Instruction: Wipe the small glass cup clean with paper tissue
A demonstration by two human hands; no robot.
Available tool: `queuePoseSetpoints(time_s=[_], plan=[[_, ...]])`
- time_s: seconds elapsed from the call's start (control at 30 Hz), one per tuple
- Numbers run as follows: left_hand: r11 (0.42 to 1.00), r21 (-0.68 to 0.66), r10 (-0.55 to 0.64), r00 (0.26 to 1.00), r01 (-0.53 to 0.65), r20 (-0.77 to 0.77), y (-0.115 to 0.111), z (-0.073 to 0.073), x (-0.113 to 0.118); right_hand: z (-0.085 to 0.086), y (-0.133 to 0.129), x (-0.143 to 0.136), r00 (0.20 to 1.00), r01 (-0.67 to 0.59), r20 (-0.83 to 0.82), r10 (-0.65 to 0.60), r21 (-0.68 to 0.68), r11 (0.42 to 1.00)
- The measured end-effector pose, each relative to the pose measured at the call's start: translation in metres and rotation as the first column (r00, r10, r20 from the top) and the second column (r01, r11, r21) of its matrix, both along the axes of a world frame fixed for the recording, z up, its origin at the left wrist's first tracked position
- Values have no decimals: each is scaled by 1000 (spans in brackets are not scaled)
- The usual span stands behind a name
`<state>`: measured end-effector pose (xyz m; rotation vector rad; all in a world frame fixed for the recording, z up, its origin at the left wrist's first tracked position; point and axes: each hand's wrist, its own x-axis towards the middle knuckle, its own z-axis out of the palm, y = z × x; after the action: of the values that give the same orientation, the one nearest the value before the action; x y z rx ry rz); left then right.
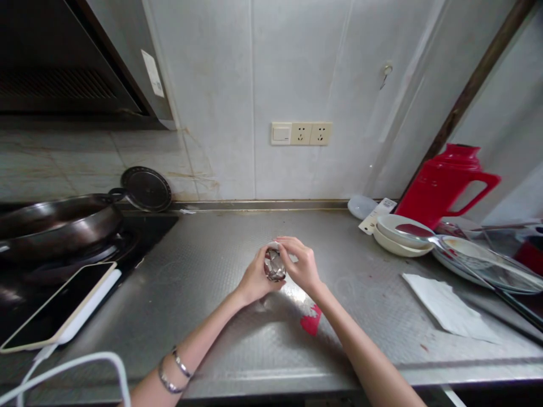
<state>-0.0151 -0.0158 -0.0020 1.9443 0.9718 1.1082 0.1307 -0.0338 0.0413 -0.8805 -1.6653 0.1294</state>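
Note:
Over the middle of the steel counter [203, 282], my left hand [257, 280] is wrapped round a small round container [275, 265]. Its top face looks like crumpled silver foil inside a dark rim. My right hand [302, 263] is closed at the container's upper right edge, thumb and fingers pinched against it. Whether those fingertips grip a loose bit of the foil cannot be made out. The container's sides are mostly hidden by my hands. Below my right wrist, a torn red piece [311, 321] with a jagged edge lies on the counter.
At left, a large pan [59, 223] sits on the black stove, near a phone [59, 308] with a white cable [106, 356]. On the right are a red thermos jug [441, 183], stacked bowls [403, 246], a ladle [445, 249], a plate [462, 277] and a white napkin [445, 305].

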Motion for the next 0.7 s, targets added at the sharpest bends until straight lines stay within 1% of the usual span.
queuePoseSetpoints(time_s=[0.1,0.2,0.3,0.47,0.53,0.63,0.67,0.7], plan=[[1000,-12,-6,1000,6,-13,-2,-4,2,0,-1,1,992,-85,92,89,-38,996],[999,-28,-22,1000,22,11,-3,-3,3,2,-4,1,985,-138,100,140,-23,990],[999,12,-36,998,35,58,-3,2,4,5,-8,0,978,-182,104,181,-7,983],[998,20,-63,996,61,70,-3,6,6,7,-13,-2,972,-207,95,214,-72,976],[998,-10,-63,994,64,84,-3,5,5,7,-12,-2,983,-181,26,184,-91,979],[995,-84,-49,992,59,113,-3,3,4,5,-7,0,992,-25,-126,7,-139,990],[993,-100,-44,991,57,126,-3,3,4,5,-5,1,989,12,-141,-36,-167,986],[992,-112,-41,989,57,142,-3,2,4,4,-3,2,991,23,-128,-48,-191,981]])
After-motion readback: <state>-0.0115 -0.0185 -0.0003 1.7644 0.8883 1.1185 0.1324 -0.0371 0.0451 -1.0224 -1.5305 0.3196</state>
